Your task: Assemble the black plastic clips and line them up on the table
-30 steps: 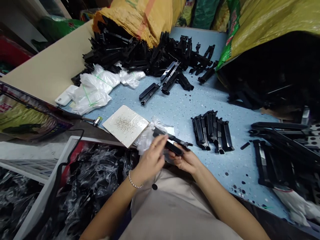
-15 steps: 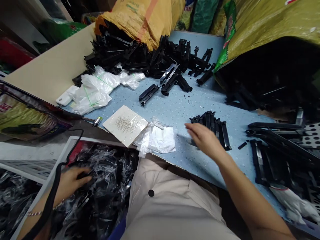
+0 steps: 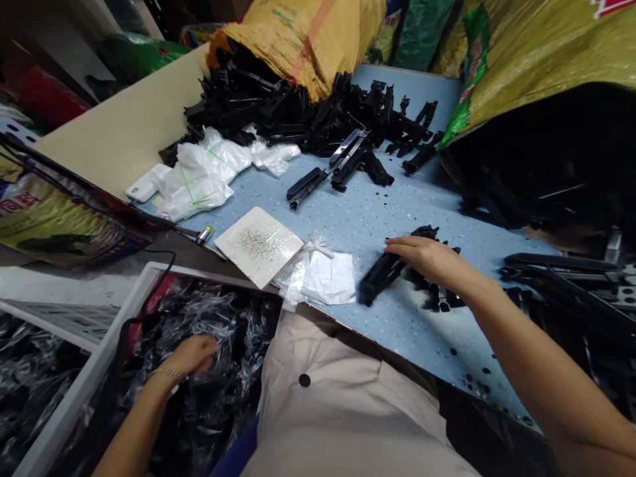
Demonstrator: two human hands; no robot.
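My right hand (image 3: pixel 427 257) is over the blue tabletop with its fingers closed on a long black plastic part (image 3: pixel 378 277), which lies slanted toward the table's front edge. More such black parts (image 3: pixel 442 296) are grouped under and beside the hand. My left hand (image 3: pixel 195 354), lower and to the left, is above a white-rimmed crate (image 3: pixel 133 296) of clear-bagged black pieces (image 3: pixel 218 397). Its fingers curl inward, and whether anything is between them is hidden. Left of the black part, a flat white plastic bag (image 3: pixel 328 278) lies on the table edge.
A white square board (image 3: pixel 258 248) with tiny bits sits at the front edge. Behind it are crumpled plastic bags (image 3: pixel 206 172) and a large heap of black parts (image 3: pixel 258 109) from an orange sack (image 3: pixel 308 40). A yellow sack (image 3: pixel 556 53) gapes at right.
The left hand has moved right over the crate and its fingers have curled. The right hand has closed on a black part, which now lies left of the disturbed group.
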